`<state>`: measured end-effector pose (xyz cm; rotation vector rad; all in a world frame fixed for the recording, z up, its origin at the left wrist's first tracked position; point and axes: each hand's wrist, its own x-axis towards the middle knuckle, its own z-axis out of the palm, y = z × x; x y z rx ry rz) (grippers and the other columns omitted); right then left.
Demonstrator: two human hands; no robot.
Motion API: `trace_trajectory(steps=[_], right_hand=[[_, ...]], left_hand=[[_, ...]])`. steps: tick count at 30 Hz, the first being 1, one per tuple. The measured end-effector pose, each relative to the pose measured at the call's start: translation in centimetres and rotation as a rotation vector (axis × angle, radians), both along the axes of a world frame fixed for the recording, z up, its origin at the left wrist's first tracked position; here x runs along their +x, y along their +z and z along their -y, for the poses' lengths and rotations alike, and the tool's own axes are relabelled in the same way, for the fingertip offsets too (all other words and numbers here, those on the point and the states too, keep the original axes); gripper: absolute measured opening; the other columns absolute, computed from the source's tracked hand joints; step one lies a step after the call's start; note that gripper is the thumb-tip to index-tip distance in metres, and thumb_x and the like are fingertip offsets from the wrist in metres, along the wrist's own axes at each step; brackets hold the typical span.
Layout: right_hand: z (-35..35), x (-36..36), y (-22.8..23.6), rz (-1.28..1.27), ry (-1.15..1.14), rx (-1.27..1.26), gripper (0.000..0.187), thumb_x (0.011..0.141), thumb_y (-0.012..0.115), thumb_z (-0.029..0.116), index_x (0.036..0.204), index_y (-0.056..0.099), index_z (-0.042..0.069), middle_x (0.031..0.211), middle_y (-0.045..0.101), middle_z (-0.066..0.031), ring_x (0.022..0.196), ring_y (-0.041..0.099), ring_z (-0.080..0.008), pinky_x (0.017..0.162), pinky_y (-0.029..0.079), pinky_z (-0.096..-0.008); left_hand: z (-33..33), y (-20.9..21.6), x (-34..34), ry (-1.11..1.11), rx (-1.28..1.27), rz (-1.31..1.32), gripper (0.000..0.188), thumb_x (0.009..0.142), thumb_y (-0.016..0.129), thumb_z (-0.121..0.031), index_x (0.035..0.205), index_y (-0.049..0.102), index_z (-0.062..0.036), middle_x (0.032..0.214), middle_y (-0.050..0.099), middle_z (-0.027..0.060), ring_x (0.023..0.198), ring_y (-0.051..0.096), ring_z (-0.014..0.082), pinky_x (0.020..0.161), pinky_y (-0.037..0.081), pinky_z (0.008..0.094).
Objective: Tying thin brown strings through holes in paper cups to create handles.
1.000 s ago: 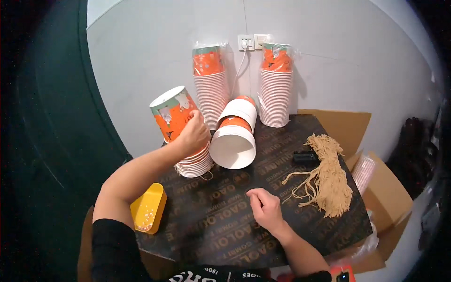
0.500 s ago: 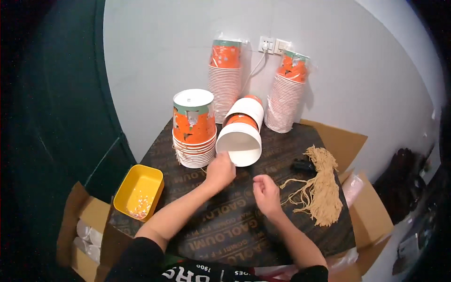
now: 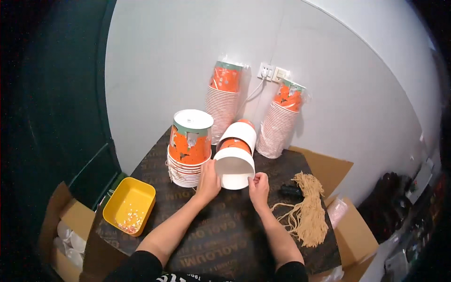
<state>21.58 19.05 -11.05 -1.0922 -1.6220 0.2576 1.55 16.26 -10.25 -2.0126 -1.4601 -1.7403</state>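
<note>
A white-lined paper bucket (image 3: 236,173) lies on its side at the middle of the table, its open mouth facing me. My left hand (image 3: 209,182) is closed on the left side of its rim. At the lower right of the same rim, my right hand (image 3: 259,189) pinches with thumb and fingers. More orange-printed buckets (image 3: 235,142) lie behind it in a row. Just left of my left hand stands an upside-down nested stack of orange and green buckets (image 3: 189,145), with thin strings hanging at its rims.
Two plastic-wrapped bucket stacks (image 3: 222,101) (image 3: 280,120) lean by the wall socket (image 3: 265,71). A yellow bin (image 3: 130,199) with small bits sits left. A bundle of tan cords (image 3: 310,211) lies right, beside a black object (image 3: 291,191). Cardboard boxes (image 3: 77,218) (image 3: 352,230) flank the table (image 3: 211,244).
My right hand has moved up and left to the bucket's rim. My left hand has shifted up along the rim's left side. The whole view has tilted upward.
</note>
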Motion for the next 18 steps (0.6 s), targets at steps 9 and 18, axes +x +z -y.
trace_trajectory(steps=[9,18], right_hand=[[-1.9,0.5,-0.6,0.005,-0.151,0.146,0.014,0.085,0.062,0.007,0.081,0.050,0.002,0.068,0.052,-0.0117,0.061,0.056,-0.0293,0.057,0.045,-0.0406],[-0.9,1.0,1.1,0.064,-0.036,0.140,0.008,0.080,0.055,0.003,0.078,0.049,-0.002,0.062,0.049,-0.0156,0.056,0.052,-0.0245,0.056,0.043,-0.0359]], left_hand=[[-0.7,-0.4,-0.2,-0.083,-0.043,0.109,0.040,0.070,0.047,0.007,0.110,0.049,0.0064,0.104,0.049,0.0230,0.103,0.048,0.0391,0.094,0.038,0.0439],[0.9,1.3,-0.1,-0.101,-0.318,0.233,0.030,0.080,0.057,-0.005,0.108,0.049,0.0026,0.098,0.062,0.0225,0.093,0.063,0.0348,0.082,0.049,0.0402]])
